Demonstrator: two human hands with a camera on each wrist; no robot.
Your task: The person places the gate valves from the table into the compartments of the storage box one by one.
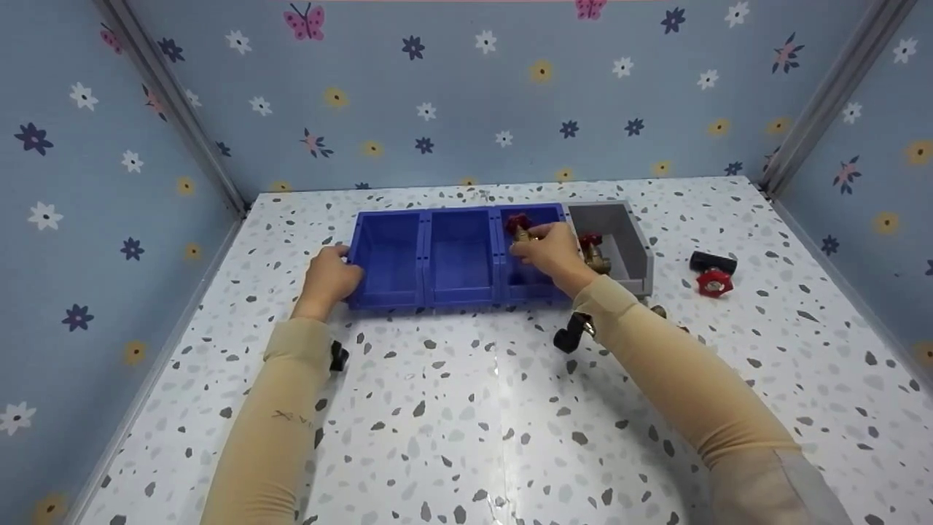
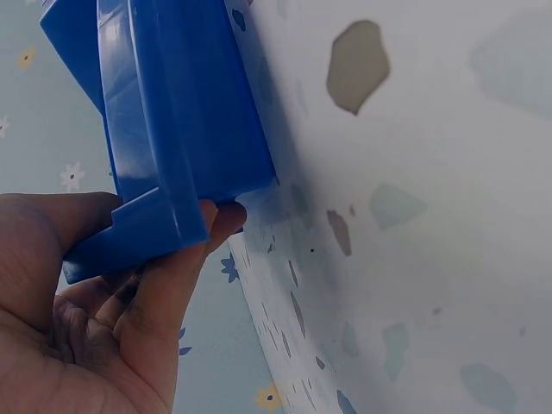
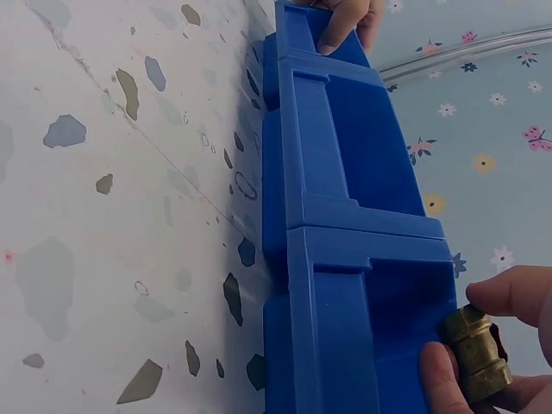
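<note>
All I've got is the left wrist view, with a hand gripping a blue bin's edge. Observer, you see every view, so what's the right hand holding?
Observer: The right hand pinches a brass valve.
Operator: My picture shows none of that. Where is it holding it?
Observer: Over the blue bin that stands directly beside the gray bin.
Operator: Gray bin's out of my view too. Anything in it?
Observer: Yes, a second valve, brass with a red knob.
</note>
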